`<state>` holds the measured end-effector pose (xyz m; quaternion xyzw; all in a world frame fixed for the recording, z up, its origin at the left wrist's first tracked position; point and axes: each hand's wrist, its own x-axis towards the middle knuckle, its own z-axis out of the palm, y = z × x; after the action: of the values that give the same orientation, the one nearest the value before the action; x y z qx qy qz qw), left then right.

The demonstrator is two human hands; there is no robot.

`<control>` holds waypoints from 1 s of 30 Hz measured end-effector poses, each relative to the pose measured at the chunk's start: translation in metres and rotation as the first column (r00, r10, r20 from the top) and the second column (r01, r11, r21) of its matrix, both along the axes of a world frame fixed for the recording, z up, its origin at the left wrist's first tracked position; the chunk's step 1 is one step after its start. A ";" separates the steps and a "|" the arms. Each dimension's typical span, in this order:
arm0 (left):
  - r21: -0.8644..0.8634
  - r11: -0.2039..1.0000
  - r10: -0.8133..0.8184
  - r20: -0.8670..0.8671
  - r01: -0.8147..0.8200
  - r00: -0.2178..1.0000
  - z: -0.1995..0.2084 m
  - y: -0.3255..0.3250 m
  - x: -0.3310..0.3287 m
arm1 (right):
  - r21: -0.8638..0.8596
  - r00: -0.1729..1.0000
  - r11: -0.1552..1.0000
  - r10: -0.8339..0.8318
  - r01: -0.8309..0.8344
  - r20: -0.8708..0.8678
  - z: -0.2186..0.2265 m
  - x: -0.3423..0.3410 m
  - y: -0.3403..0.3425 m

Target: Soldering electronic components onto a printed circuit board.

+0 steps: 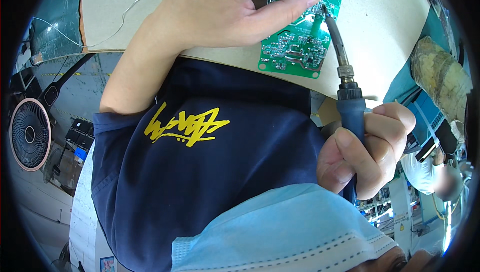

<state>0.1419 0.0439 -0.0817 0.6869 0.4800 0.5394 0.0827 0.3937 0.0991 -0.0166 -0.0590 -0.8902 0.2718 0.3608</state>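
A green circuit board [272,63] covered with small components lies near the table's front edge. Over its upper part is my left hand [215,14], with thumb and forefinger pinched together on a thin silver solder wire [123,18]. That wire trails off to the left across the table and passes behind my wrist. My right hand [372,149] wraps round the dark blue handle of a soldering iron [352,109]. The iron points up toward the board, its tip close beside my left thumb. Whether the tip touches a joint is too small to tell.
The pale work surface [382,27] extends around the board. At the right edge lies a mottled, yellowish-brown roll-shaped object [437,67]. A round fan [30,134] stands off to the left. Another person [419,172] is at the far right.
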 end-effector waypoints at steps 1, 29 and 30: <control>-0.002 1.000 -0.002 -0.037 0.002 0.999 0.000 0.000 -0.001 | 0.016 1.000 1.000 -0.011 0.012 -0.025 0.000 0.001 0.000; 0.005 1.000 0.003 0.012 -0.003 1.000 0.004 0.001 0.002 | 0.016 0.999 1.000 -0.020 0.020 -0.031 -0.003 0.003 0.001; 0.000 1.000 0.009 0.035 -0.009 0.999 0.002 0.001 0.003 | 0.040 0.998 0.998 -0.042 0.044 -0.048 -0.004 0.003 0.001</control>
<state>0.1448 0.0444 -0.0794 0.6753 0.4814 0.5517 0.0888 0.3971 0.1006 -0.0201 -0.0645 -0.8853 0.2472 0.3886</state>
